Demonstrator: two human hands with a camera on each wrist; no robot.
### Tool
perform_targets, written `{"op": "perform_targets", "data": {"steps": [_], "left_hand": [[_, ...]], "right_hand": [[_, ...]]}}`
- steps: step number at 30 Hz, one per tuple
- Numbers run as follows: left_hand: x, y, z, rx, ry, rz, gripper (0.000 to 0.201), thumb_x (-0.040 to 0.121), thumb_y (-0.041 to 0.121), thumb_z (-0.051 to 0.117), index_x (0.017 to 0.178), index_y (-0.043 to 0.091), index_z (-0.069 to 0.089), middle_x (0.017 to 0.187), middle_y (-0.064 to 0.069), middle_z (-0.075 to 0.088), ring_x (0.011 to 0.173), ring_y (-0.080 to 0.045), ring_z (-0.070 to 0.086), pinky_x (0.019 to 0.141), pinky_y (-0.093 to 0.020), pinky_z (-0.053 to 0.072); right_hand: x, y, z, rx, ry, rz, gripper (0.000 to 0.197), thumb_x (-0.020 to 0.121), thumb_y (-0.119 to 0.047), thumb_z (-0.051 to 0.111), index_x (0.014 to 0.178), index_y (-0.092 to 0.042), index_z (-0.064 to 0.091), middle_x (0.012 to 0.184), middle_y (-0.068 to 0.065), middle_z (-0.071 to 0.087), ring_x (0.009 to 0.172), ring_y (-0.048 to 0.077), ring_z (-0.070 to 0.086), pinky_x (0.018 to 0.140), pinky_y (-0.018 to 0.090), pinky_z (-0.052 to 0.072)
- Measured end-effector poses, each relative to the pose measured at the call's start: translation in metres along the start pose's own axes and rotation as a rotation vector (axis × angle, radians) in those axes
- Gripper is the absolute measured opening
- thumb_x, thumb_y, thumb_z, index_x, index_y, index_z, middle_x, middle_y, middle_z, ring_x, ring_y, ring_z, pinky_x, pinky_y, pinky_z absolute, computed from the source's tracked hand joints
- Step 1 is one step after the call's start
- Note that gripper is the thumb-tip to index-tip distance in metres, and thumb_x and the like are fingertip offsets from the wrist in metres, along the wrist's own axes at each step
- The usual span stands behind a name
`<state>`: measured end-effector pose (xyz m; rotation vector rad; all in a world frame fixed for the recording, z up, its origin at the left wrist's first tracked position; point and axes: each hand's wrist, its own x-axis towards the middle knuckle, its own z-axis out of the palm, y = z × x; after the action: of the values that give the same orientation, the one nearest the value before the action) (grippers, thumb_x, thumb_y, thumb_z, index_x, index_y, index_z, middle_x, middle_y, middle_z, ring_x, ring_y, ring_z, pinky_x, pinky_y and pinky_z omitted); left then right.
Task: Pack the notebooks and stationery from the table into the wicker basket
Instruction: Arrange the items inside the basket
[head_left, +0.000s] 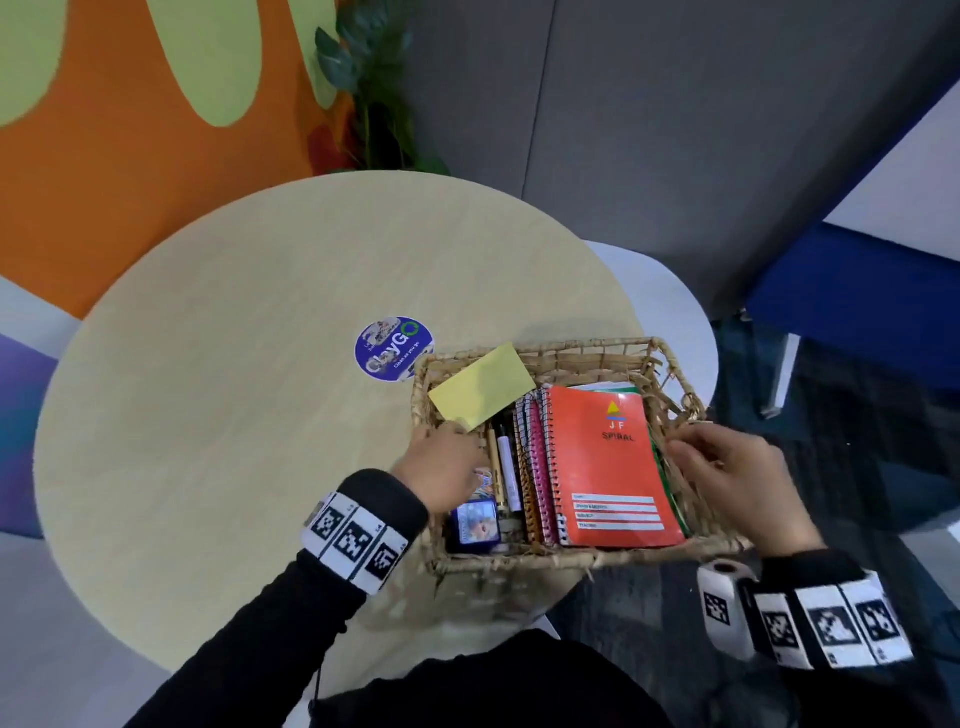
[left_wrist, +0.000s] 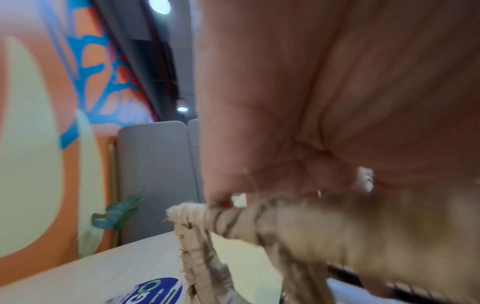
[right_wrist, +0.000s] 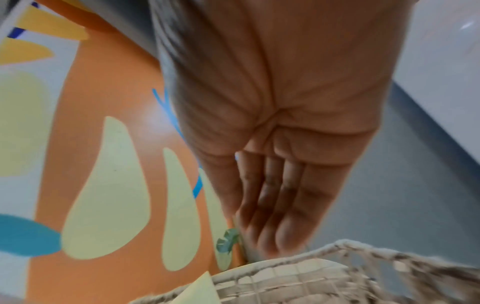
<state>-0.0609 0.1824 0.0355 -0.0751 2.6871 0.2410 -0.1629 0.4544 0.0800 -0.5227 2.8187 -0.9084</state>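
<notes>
Wicker basket (head_left: 550, 353) overhangs the near right edge of the round bench (head_left: 234, 364), already packed: orange spiral notebook (head_left: 608, 467), pens (head_left: 506, 467), yellow pad (head_left: 483, 387). Left hand (head_left: 441, 467) grasps the basket's left rim; right hand (head_left: 737, 483) is at its right rim with fingers straight, released. Best curl both hands under the rims and lift level, I'd say.

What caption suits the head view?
Both hands, left hand and right hand, at the sides of a wicker basket packed with spiral notebooks and pens.
</notes>
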Motion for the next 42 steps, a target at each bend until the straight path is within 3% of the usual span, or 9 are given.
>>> {"op": "perform_targets", "data": {"steps": [4,7,12,16,20,27,31,36,42], "left_hand": [[-0.023,-0.013,0.007,-0.444,0.312,-0.238,0.075,0.097,0.037,0.048,0.155,0.021,0.003,0.164,-0.001,0.0,0.151,-0.026,0.002,0.121,-0.048,0.015],[-0.032,-0.019,0.021,-0.719,0.215,-0.38,0.084,0.098,0.038,0.047,0.153,0.006,-0.009,0.161,-0.017,0.014,0.148,-0.03,0.02,0.122,-0.038,0.023],[-0.028,-0.01,0.027,-0.638,0.241,-0.453,0.039,0.101,0.025,0.041,0.128,-0.003,0.044,0.11,-0.022,0.065,0.098,-0.034,0.063,0.074,-0.029,0.044],[-0.032,-0.008,0.025,-0.569,0.337,-0.408,0.024,0.1,0.017,0.041,0.106,-0.005,0.051,0.083,-0.01,0.05,0.088,-0.037,0.062,0.075,-0.037,0.044],[-0.05,-0.018,0.018,-0.599,0.405,-0.423,0.012,0.099,0.016,0.041,0.092,0.008,0.046,0.066,0.006,0.038,0.079,-0.031,0.055,0.072,-0.031,0.033],[-0.099,-0.072,-0.017,-0.759,0.663,-0.568,0.02,0.099,0.015,0.044,0.08,0.021,0.047,0.069,0.008,0.053,0.061,-0.009,0.05,0.052,-0.014,0.035],[-0.123,-0.125,-0.034,-0.796,0.797,-0.75,0.019,0.098,0.01,0.047,0.081,0.018,0.045,0.065,0.004,0.049,0.064,-0.021,0.047,0.053,-0.029,0.03],[-0.135,-0.202,-0.042,-0.782,0.902,-0.934,0.031,0.097,0.009,0.046,0.068,0.018,0.041,0.066,-0.007,0.055,0.068,-0.031,0.054,0.061,-0.036,0.036],[-0.12,-0.296,-0.024,-0.935,1.011,-1.085,0.019,0.1,0.013,0.042,0.087,0.0,0.05,0.086,-0.022,0.062,0.081,-0.036,0.057,0.068,-0.036,0.038]], "right_hand": [[-0.014,0.039,0.001,-0.096,0.198,0.267,0.034,0.088,-0.021,0.063,0.117,-0.006,0.061,0.115,0.02,0.061,0.105,0.034,0.059,0.089,0.032,0.044],[-0.026,0.068,0.018,-0.047,-0.08,0.507,0.043,0.089,-0.041,0.057,0.121,-0.013,0.054,0.119,0.023,0.059,0.108,0.036,0.058,0.092,0.042,0.046],[-0.032,0.068,0.02,0.096,-0.088,0.619,0.032,0.09,-0.041,0.05,0.083,-0.012,0.061,0.066,0.016,0.071,0.05,0.03,0.07,0.054,0.038,0.06],[-0.031,0.06,0.012,0.031,-0.085,0.534,0.031,0.093,-0.028,0.048,0.075,-0.008,0.062,0.072,0.016,0.068,0.055,0.029,0.067,0.037,0.021,0.045],[-0.027,0.038,0.0,0.013,-0.082,0.451,0.03,0.094,-0.025,0.05,0.073,-0.007,0.063,0.068,0.012,0.064,0.064,0.028,0.059,0.048,0.024,0.038],[0.036,-0.07,-0.009,0.227,-0.142,0.251,0.023,0.089,-0.026,0.059,0.077,-0.009,0.07,0.069,0.018,0.07,0.062,0.03,0.066,0.064,0.032,0.051],[0.092,-0.126,0.031,0.318,-0.181,0.096,0.03,0.092,-0.018,0.054,0.066,-0.008,0.064,0.046,0.008,0.065,0.045,0.023,0.068,0.055,0.031,0.056],[0.171,-0.205,0.116,0.436,-0.261,0.001,0.03,0.093,-0.015,0.048,0.074,0.006,0.059,0.06,0.016,0.065,0.048,0.023,0.065,0.063,0.046,0.061],[0.244,-0.302,0.215,0.473,-0.359,-0.026,0.027,0.095,-0.012,0.044,0.076,-0.001,0.06,0.075,0.022,0.062,0.056,0.024,0.06,0.056,0.031,0.058]]}}
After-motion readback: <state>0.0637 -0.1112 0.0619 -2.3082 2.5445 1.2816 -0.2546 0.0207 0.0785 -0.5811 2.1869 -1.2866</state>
